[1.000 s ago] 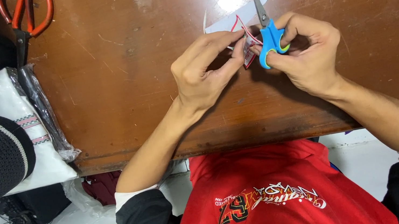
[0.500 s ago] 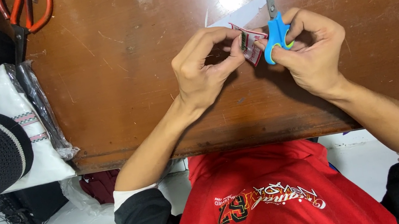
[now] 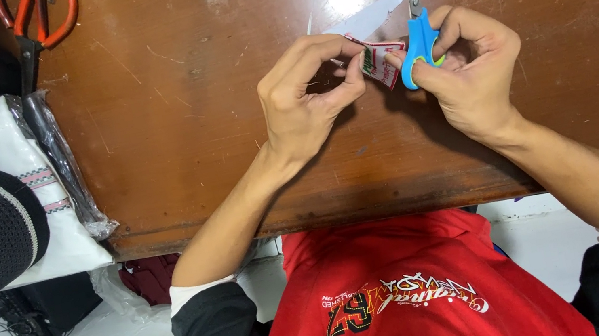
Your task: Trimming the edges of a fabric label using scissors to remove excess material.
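Here we pinch a small printed label [image 3: 381, 63] (white with red and green marks, thin and flat) between thumb and fingertips of our left hand [image 3: 304, 101], above the scuffed brown wooden table [image 3: 210, 126], toward its far edge. Our right hand [image 3: 472, 68] is closed on the blue plastic handles of small scissors [image 3: 418, 40], their slim metal blades pointing toward the far edge. White cloth strips [image 3: 378, 6] lie beyond. Orange-handled shears [image 3: 36, 26] rest at the far left corner.

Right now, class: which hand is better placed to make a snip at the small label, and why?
The right hand, probably: it grips the blue-handled scissors beside the small label. The left hand is pinching that label.
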